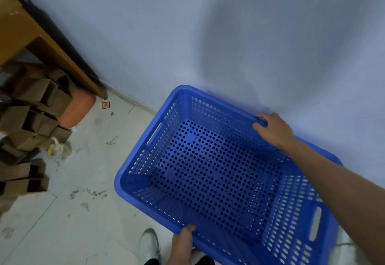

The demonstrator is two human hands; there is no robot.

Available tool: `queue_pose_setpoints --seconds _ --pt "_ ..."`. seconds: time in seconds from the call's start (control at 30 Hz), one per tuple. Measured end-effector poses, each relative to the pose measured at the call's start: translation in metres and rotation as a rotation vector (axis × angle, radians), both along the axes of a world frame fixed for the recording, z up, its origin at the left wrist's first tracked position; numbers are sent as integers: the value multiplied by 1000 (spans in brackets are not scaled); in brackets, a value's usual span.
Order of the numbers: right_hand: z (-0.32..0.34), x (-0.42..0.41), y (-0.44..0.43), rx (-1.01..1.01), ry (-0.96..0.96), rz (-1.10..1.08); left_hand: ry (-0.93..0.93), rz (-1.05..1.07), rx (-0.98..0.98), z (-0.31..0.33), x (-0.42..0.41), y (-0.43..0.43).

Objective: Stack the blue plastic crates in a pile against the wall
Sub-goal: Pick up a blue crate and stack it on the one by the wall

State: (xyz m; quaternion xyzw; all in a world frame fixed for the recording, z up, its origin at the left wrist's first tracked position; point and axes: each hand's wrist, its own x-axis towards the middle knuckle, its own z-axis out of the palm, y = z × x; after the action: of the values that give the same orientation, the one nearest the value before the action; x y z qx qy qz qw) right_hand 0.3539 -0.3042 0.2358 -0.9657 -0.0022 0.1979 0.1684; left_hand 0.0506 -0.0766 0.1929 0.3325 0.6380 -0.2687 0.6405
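A blue perforated plastic crate fills the lower right, its far long side close to the pale wall. It is empty, with slot handles in both short ends. My right hand grips the far rim next to the wall, the arm reaching across the crate. My left hand holds the near rim at the bottom of the view. Through the holes I cannot tell whether another crate lies beneath.
A wooden table stands at the left against the wall. Several brown cardboard boxes and an orange bag pile under and beside it. The tiled floor is dirty. My white shoe is below the crate.
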Motion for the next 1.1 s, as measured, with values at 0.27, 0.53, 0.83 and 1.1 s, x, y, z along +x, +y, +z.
queue_pose_setpoints --seconds 0.27,0.53,0.83,1.1 --pt "2 -21 -1 -2 205 61 -14 -317 -9 -7 11 7" --pt "10 -137 20 267 388 -157 -233 -842 179 40 2 43" --pt "15 -279 32 249 367 -327 -338 -1568 313 55 6 96" --pt "20 -365 43 89 308 -329 -678 -1923 726 69 5 111"
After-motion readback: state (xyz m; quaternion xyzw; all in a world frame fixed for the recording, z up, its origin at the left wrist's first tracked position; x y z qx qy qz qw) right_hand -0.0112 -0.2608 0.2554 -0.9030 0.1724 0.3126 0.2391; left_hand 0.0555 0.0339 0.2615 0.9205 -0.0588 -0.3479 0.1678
